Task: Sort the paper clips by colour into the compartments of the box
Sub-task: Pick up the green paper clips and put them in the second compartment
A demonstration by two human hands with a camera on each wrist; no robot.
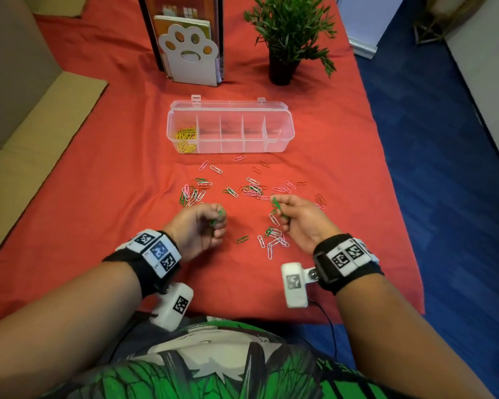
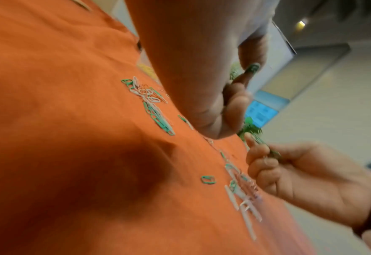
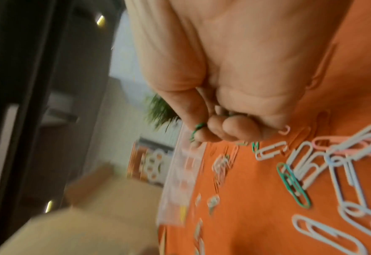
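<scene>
A clear plastic box [image 1: 283, 139] with several compartments stands open on the red cloth; yellow clips [image 1: 186, 136] fill its leftmost compartment. Green, pink, white and red paper clips [image 1: 251, 190] lie scattered in front of it. My left hand [image 1: 198, 227] hovers just above the cloth with its fingers curled round green clips [image 1: 218, 217], which also show at the fingertip in the left wrist view [image 2: 253, 68]. My right hand [image 1: 296, 216] pinches green clips [image 1: 275, 204] between thumb and fingers, also seen in the right wrist view [image 3: 196, 129].
A white paw-shaped bookend [image 1: 189, 57] with books and a potted plant [image 1: 288, 33] stand behind the box. White clips [image 1: 271, 243] lie by my right wrist, one green clip [image 1: 242, 239] between the hands. The table edge drops to blue floor [image 1: 444, 168] on the right.
</scene>
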